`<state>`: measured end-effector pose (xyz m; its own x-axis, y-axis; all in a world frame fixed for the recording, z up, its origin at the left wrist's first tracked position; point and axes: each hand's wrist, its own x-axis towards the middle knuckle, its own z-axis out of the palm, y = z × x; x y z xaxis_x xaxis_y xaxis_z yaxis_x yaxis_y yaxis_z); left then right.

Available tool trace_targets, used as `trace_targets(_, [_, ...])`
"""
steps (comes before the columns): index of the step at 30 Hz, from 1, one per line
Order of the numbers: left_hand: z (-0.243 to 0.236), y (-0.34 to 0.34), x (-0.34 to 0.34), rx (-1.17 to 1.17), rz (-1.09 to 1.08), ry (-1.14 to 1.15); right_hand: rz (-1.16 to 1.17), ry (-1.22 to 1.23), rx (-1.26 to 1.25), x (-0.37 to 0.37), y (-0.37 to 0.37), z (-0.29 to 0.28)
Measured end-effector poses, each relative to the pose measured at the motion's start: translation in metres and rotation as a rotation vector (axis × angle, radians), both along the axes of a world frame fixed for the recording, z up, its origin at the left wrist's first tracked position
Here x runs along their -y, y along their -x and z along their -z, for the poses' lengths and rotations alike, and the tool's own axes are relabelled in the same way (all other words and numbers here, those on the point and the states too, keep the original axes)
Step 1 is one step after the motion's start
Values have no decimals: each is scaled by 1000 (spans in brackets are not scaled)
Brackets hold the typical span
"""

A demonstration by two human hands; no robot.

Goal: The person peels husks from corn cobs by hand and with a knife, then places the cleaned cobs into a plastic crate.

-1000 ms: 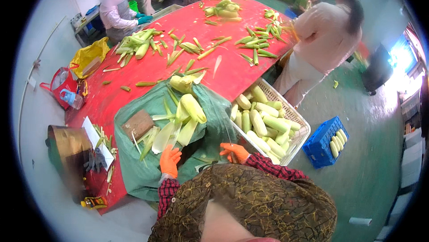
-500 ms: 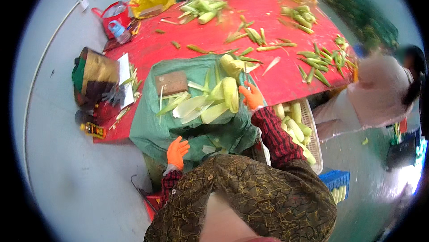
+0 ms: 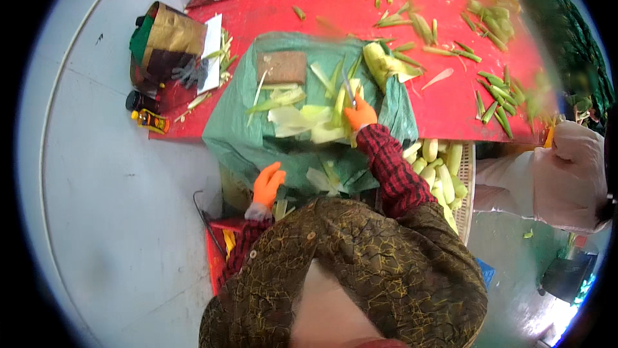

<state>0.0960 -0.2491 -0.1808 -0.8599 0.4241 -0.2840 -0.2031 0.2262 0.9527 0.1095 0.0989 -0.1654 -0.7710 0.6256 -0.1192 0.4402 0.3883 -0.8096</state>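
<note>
Grey floor surrounds a long red table (image 3: 450, 100) strewn with green husks, and a green cloth (image 3: 232, 136) is draped over its near end. At the middle of that cloth the right hand (image 3: 359, 116), in an orange glove, is clenched around the handle of a knife (image 3: 349, 91), whose thin blade points away from the body toward a husked corn cob (image 3: 381, 65) lying just beyond. Half a second ago this hand was reaching at the cobs on the cloth; now it sits lower, over the pale stripped leaves (image 3: 309, 119), with the blade up, which reads as a cut or trim in hand rather than a fetch. The left hand (image 3: 267, 184), also gloved in orange, hangs at the near edge of the cloth with its fingers loosely curled and holding nothing that shows; it has stayed close to the body throughout. A brown board (image 3: 282, 67) lies on the cloth to the left of the leaves. To the right, below the table edge, a white basket (image 3: 468, 174) holds peeled pale cobs. Farther left on the table stand a brown bag (image 3: 167, 45) and a small dark bottle (image 3: 138, 100). A co-worker's pale sleeve (image 3: 566, 174) shows at the right.
</note>
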Motion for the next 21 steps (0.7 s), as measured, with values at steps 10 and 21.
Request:
trace_targets(10, [73,86,27,407,198,897,183,-34,-155,31,-29,-1])
trace_targets(21, [235,128,30,318,135,794,433,164,-297,108,-75,-12])
